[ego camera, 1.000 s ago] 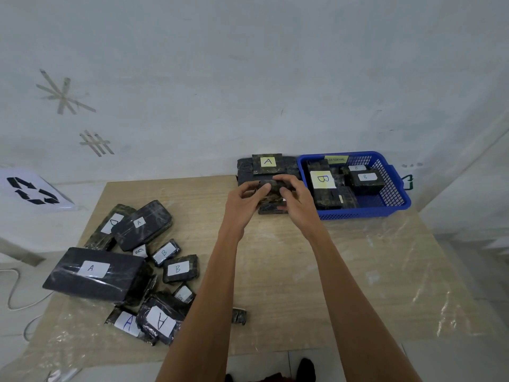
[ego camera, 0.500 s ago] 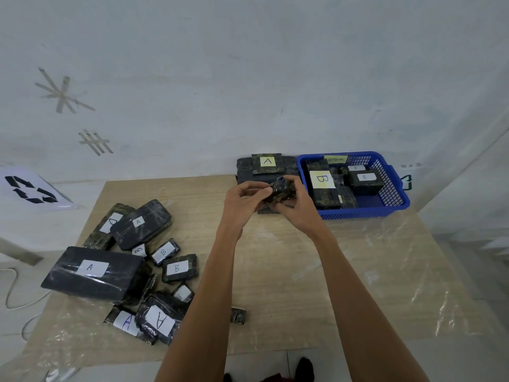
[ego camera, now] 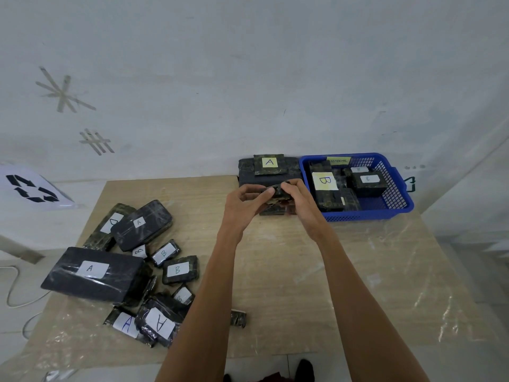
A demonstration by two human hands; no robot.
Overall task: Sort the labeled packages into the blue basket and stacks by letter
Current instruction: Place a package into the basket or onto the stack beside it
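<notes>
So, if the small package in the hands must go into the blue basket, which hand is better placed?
Probably the right hand: it grips the small package and is beside the blue basket; the left hand is farther.

A pale wood-grain worktop under wrinkled clear plastic film fills the middle. On the white wall, a taped asterisk sits at 10 o'clock above a taped hash mark. A white sheet printed with a black recycling symbol lies at 9 o'clock, a thin white cable at 8 o'clock, and a dark shoe at 6 o'clock.
</notes>
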